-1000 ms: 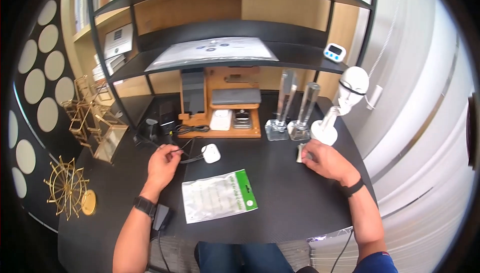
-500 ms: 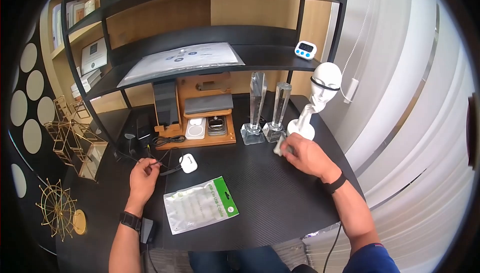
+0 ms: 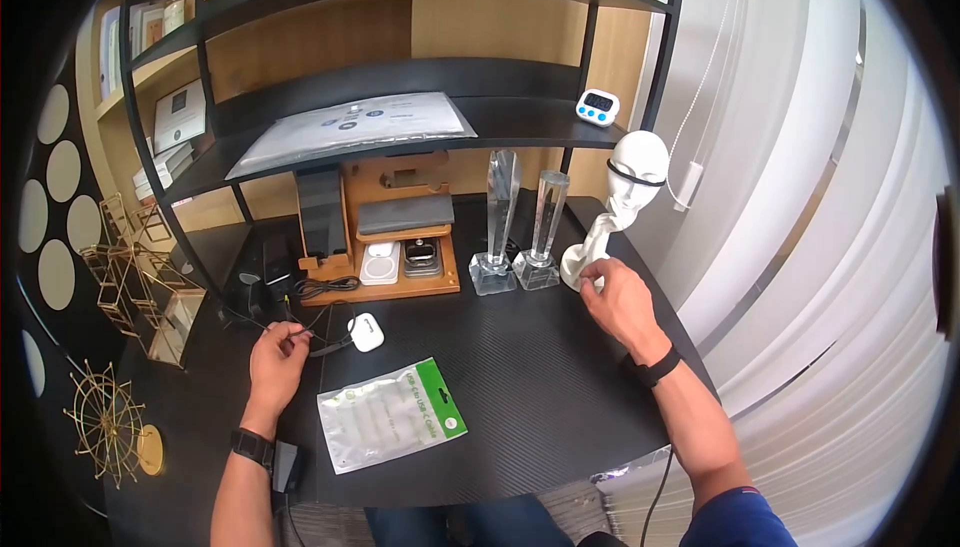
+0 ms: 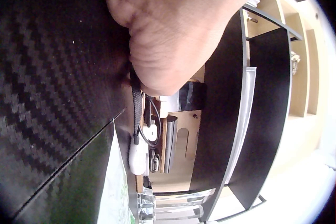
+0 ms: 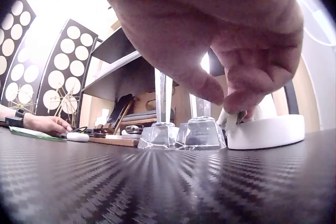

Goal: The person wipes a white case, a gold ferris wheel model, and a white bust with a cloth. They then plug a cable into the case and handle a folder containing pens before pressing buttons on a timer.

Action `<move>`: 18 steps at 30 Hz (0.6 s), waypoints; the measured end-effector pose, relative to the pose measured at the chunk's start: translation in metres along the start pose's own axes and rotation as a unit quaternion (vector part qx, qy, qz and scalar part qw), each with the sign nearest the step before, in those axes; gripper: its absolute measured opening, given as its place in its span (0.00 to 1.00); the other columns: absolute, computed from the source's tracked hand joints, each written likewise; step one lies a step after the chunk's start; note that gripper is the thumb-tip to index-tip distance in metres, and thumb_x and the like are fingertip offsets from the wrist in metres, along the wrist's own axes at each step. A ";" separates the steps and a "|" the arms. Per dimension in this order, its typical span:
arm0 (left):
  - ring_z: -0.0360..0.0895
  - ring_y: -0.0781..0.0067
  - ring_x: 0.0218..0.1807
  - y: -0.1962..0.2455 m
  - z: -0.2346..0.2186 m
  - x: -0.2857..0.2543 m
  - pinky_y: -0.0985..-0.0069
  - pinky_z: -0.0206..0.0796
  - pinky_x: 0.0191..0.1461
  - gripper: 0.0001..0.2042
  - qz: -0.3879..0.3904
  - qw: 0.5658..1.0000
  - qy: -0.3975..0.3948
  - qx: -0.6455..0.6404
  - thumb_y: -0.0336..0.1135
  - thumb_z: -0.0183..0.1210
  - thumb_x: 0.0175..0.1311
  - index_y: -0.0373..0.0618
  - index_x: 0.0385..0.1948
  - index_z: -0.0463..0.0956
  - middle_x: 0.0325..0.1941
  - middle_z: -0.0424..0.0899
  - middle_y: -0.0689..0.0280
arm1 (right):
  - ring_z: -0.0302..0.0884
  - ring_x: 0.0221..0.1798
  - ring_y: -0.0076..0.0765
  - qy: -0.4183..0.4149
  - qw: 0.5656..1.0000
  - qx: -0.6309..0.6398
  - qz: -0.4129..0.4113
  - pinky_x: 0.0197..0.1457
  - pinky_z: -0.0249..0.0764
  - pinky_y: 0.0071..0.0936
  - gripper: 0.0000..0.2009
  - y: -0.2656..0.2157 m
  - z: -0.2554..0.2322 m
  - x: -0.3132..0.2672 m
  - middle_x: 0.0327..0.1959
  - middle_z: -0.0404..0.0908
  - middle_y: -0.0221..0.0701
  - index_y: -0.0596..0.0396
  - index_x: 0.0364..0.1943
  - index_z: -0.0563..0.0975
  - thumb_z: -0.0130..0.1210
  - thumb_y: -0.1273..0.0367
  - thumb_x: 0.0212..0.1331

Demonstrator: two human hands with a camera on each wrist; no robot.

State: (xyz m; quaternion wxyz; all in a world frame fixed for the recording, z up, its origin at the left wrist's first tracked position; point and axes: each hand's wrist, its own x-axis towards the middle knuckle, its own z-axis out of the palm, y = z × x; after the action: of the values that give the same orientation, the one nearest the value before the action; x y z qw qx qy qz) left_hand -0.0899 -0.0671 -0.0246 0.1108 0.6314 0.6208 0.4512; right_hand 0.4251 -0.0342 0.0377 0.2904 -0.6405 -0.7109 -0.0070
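Note:
My left hand (image 3: 275, 372) pinches a thin black cable beside a white rounded case (image 3: 366, 333) with a dark strap; the left wrist view shows the case (image 4: 138, 155) beyond the hand (image 4: 173, 29). My right hand (image 3: 622, 307) is at the round base of a white mannequin head (image 3: 637, 159). In the right wrist view the thumb and fingers of this hand (image 5: 226, 40) pinch a small pale piece (image 5: 231, 121) with a dark part, close against the white base (image 5: 268, 132). What the piece is, I cannot tell.
A cable bag (image 3: 390, 417) lies in front of the case. Two crystal trophies (image 3: 495, 272) stand left of the mannequin head, beside a wooden organizer (image 3: 400, 287). Gold ornaments (image 3: 107, 422) stand at the left, and a black shelf (image 3: 520, 122) spans the back.
The head view has turned, shifting the scene leftward. My right hand has moved with the small pale piece closer to the mannequin's base. My left hand still pinches the cable.

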 end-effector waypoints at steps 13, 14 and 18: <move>0.72 0.76 0.31 0.004 -0.001 -0.001 0.75 0.66 0.39 0.07 0.003 1.000 -0.005 -0.003 0.29 0.65 0.68 0.38 0.42 0.87 0.31 0.78 0.67 | 0.85 0.51 0.61 0.112 0.993 0.021 0.033 0.55 0.80 0.51 0.19 -0.013 -0.004 -0.002 0.56 0.81 0.44 0.59 0.56 0.76 0.61 0.66 0.65; 0.72 0.76 0.31 0.006 -0.002 -0.001 0.75 0.66 0.39 0.07 0.004 1.000 -0.005 0.006 0.30 0.64 0.69 0.38 0.42 0.87 0.31 0.78 0.67 | 0.85 0.51 0.60 0.101 0.994 -0.006 0.028 0.55 0.80 0.51 0.18 -0.011 -0.004 -0.002 0.56 0.81 0.44 0.59 0.56 0.76 0.61 0.66 0.64; 0.72 0.76 0.32 0.003 -0.001 -0.001 0.75 0.67 0.39 0.07 0.009 1.000 -0.007 -0.005 0.29 0.65 0.68 0.38 0.42 0.87 0.31 0.78 0.67 | 0.85 0.51 0.60 0.046 0.998 -0.032 0.036 0.54 0.80 0.51 0.18 0.002 0.002 -0.002 0.55 0.81 0.43 0.59 0.55 0.76 0.61 0.65 0.64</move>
State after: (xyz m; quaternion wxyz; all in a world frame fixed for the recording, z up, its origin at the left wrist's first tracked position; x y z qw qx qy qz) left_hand -0.0885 -0.0696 -0.0223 0.1136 0.6398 0.6119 0.4510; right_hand 0.4262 -0.0350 0.0347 0.3022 -0.6738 -0.6726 -0.0487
